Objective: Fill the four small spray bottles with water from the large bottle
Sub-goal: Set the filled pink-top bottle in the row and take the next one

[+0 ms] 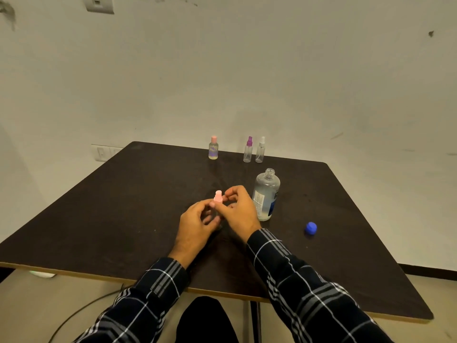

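Observation:
A small spray bottle with a pink top (218, 197) stands upright near the table's middle, its clear body mostly hidden by my hands. My left hand (195, 225) wraps around the body. My right hand (238, 211) pinches the pink top with fingertips. The large clear bottle (265, 195) stands open just right of my right hand, partly filled with water. Its blue cap (310, 228) lies on the table further right. At the far edge stand three small bottles: a pink-capped one (213, 147), a purple-topped one (248, 149) and a white-topped one (260, 149).
The dark brown table (123, 206) has a light wooden edge; its near edge runs under my forearms. A white wall rises close behind the far edge. A cable lies on the floor at lower left.

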`<control>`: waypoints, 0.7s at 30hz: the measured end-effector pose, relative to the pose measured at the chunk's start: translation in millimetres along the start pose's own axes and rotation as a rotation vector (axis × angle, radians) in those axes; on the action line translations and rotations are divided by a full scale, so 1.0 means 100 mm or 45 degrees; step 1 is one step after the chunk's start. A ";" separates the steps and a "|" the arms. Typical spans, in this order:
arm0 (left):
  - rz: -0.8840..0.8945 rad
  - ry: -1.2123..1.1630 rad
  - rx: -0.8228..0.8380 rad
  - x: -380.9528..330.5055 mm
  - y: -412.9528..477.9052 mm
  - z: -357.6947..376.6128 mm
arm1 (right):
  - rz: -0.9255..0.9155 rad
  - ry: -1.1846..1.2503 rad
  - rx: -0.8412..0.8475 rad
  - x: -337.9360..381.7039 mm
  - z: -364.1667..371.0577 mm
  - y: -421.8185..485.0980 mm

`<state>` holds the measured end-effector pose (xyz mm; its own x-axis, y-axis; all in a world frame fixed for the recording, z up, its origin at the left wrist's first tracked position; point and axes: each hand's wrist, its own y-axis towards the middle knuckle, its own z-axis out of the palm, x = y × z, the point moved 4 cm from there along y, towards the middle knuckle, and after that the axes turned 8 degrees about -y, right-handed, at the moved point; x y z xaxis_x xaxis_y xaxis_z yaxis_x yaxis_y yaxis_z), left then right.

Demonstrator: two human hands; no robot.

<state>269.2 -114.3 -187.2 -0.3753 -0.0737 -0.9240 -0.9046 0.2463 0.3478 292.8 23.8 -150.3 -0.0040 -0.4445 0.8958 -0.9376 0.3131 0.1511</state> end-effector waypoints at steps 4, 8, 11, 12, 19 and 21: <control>0.002 -0.020 -0.012 0.02 0.01 0.00 | -0.103 0.041 0.001 0.05 -0.01 -0.07; 0.002 -0.010 -0.013 0.03 0.01 0.00 | -0.158 0.101 0.207 0.08 0.03 -0.12; -0.001 0.014 -0.020 0.02 0.02 0.00 | -0.032 0.052 0.136 0.04 0.04 -0.07; 0.003 0.016 -0.021 0.02 0.02 0.00 | 0.012 0.076 0.070 0.03 0.04 -0.05; -0.001 -0.018 -0.015 0.04 0.01 0.01 | -0.121 0.086 0.177 -0.02 0.02 -0.06; 0.011 0.000 -0.013 0.03 0.01 0.01 | -0.159 0.010 0.218 -0.01 0.02 -0.08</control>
<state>267.5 -113.0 -189.3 -0.3833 -0.0717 -0.9208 -0.9033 0.2370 0.3576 299.8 19.8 -152.9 0.1177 -0.4642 0.8779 -0.9760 0.1088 0.1884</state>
